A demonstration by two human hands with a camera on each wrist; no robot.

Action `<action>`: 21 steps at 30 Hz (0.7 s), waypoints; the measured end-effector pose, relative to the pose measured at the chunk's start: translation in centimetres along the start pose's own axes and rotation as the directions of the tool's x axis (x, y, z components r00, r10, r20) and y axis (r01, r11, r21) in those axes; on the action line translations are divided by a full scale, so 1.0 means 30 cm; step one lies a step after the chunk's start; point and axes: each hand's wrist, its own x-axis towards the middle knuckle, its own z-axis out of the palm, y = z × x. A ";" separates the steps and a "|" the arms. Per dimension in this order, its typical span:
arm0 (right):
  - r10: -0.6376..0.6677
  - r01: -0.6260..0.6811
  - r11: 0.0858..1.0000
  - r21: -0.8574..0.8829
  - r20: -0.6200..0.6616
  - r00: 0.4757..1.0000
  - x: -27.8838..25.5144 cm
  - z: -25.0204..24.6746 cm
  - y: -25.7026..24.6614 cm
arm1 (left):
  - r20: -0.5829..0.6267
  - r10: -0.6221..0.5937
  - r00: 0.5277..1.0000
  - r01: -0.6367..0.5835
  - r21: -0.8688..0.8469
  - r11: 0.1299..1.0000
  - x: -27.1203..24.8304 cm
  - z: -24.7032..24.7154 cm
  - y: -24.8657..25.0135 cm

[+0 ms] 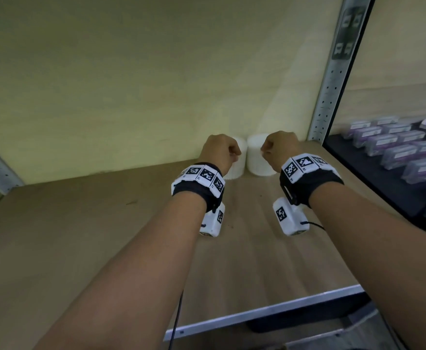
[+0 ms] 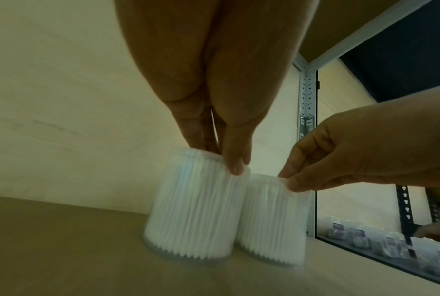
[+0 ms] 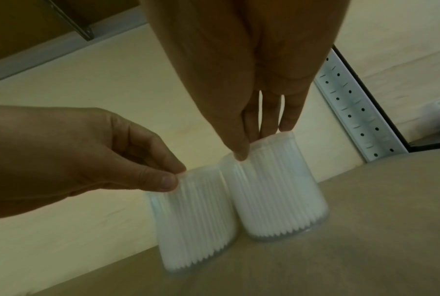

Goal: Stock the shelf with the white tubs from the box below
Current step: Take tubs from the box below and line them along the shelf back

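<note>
Two white ribbed tubs stand upright side by side at the back of the wooden shelf [image 1: 93,236], close to the right upright. My left hand [image 1: 222,150] pinches the top rim of the left tub [image 1: 239,164], thumb in front and fingers behind. My right hand [image 1: 277,149] pinches the top rim of the right tub [image 1: 256,157] the same way. In the left wrist view the left hand [image 2: 218,156] holds the left tub [image 2: 191,210] beside the right tub [image 2: 272,224]. The right wrist view has the right hand [image 3: 261,140] on the right tub [image 3: 277,190]. Both tubs' bases touch the board.
A pale back panel [image 1: 131,84] closes the shelf behind the tubs. A perforated metal upright [image 1: 325,97] stands just right of them. Beyond it, the neighbouring dark shelf holds several purple-labelled packs [image 1: 396,147]. A metal rail [image 1: 257,313] edges the shelf front. Bare board stretches left of the tubs.
</note>
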 end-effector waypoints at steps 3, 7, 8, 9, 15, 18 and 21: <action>-0.002 0.003 0.999 -0.034 0.021 1.000 0.036 0.011 0.002 | -0.027 0.023 0.999 -0.023 -0.006 1.000 0.038 0.017 -0.014; -0.001 0.001 1.000 -0.019 0.001 1.000 0.071 0.027 0.010 | -0.075 0.043 0.996 -0.044 -0.023 0.999 0.061 0.042 -0.022; -0.003 0.003 1.000 -0.005 0.002 1.000 0.074 0.032 0.014 | -0.085 0.045 0.995 -0.048 -0.029 0.998 0.063 0.048 -0.024; -0.011 0.011 1.000 0.008 -0.009 1.000 0.079 0.037 0.018 | -0.092 0.049 0.995 -0.052 -0.030 0.998 0.066 0.051 -0.025; -0.051 0.051 0.999 0.006 -0.027 0.998 0.103 0.037 0.024 | -0.089 0.058 0.994 -0.060 -0.010 0.998 0.085 0.054 -0.025; -0.043 0.043 0.999 -0.002 0.009 0.999 0.093 0.025 0.020 | -0.092 0.054 0.994 -0.053 0.006 0.999 0.083 0.054 -0.025; -0.049 0.054 0.998 -0.037 0.116 0.992 0.065 0.009 0.020 | 0.040 0.036 0.999 -0.039 0.078 0.996 0.084 0.012 -0.005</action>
